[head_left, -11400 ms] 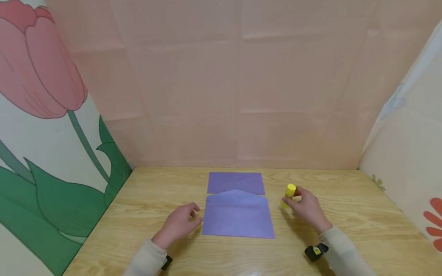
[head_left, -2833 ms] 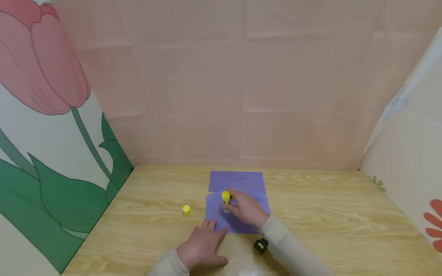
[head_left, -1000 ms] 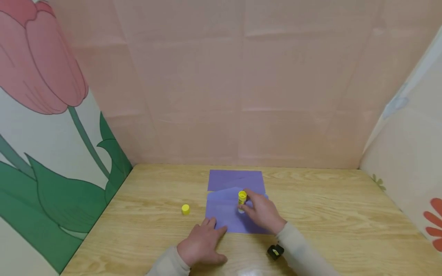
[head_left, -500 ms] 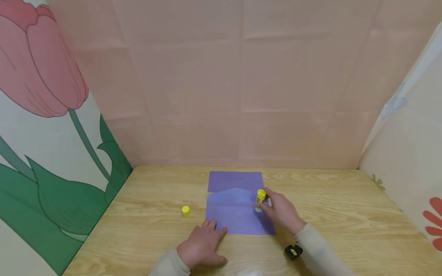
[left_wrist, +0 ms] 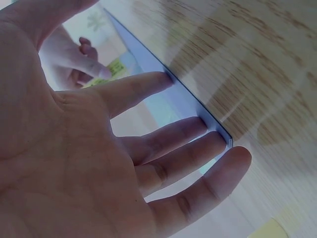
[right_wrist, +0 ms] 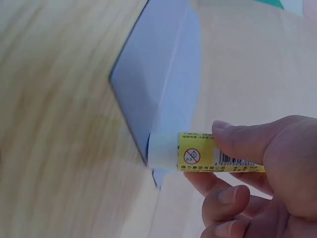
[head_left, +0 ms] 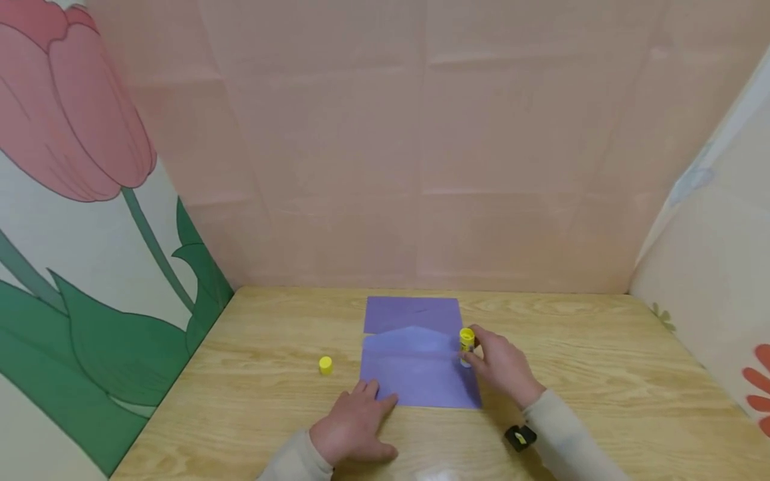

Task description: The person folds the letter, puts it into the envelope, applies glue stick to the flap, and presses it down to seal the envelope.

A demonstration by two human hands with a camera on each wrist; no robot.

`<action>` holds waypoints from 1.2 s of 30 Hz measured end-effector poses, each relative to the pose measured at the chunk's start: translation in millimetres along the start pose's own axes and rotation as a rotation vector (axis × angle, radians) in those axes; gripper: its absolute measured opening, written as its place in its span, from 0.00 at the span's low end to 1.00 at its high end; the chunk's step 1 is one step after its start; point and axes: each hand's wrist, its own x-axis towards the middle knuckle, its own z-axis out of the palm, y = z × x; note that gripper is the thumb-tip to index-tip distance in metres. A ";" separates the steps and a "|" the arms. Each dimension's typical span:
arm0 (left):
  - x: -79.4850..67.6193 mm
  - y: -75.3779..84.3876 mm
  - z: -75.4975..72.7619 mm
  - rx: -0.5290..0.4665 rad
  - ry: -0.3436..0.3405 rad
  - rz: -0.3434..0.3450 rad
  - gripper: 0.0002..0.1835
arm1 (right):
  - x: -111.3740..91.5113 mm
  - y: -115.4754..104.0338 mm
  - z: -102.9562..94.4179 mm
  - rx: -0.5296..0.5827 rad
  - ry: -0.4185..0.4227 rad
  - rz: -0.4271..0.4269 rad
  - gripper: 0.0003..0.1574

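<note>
A purple envelope [head_left: 415,381] lies on the table with its pointed flap [head_left: 412,337] unfolded away from me. My left hand [head_left: 355,424] rests with spread, fairly straight fingers on its near left corner; the left wrist view shows the fingertips [left_wrist: 215,141] along the envelope's edge. My right hand [head_left: 505,367] pinches an uncapped yellow glue stick [head_left: 466,347] upside down between thumb and fingers. In the right wrist view the white end of the glue stick [right_wrist: 163,151] meets the envelope [right_wrist: 143,74] at its right edge, by the flap crease.
A yellow cap [head_left: 325,365] stands on the wooden table [head_left: 571,347], left of the envelope. Behind the flap lies a darker purple sheet [head_left: 412,314], partly overlapped by it. A pink-beige backdrop [head_left: 415,147] rises at the table's far edge, with printed panels on both sides.
Earlier the glue stick was capped; its cap now stands at the left. Over the last seconds my right hand has slid the stick rightward across the envelope, while my left hand has stayed put.
</note>
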 end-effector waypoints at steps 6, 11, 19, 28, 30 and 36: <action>0.7 0.2 -0.9 -0.003 -0.001 0.003 0.44 | -3.4 6.2 -9.0 -0.016 0.000 0.040 0.16; 5.4 -5.6 -5.5 -0.067 -0.024 0.016 0.39 | -2.3 6.6 -17.6 0.141 0.067 0.091 0.19; 13.2 -18.9 -9.8 -0.199 0.038 0.039 0.29 | 1.1 -9.4 -30.1 0.842 -0.023 0.297 0.24; 13.1 -38.7 -11.6 -0.275 0.219 -0.051 0.22 | -0.9 -17.1 -29.6 1.143 -0.197 0.284 0.08; 12.1 -43.5 -13.2 -0.281 0.270 -0.108 0.20 | -1.7 -16.9 -28.7 1.149 -0.224 0.254 0.06; 6.9 -60.9 -19.2 -0.243 0.386 -0.302 0.19 | -3.3 -13.3 -22.7 1.140 -0.250 0.116 0.10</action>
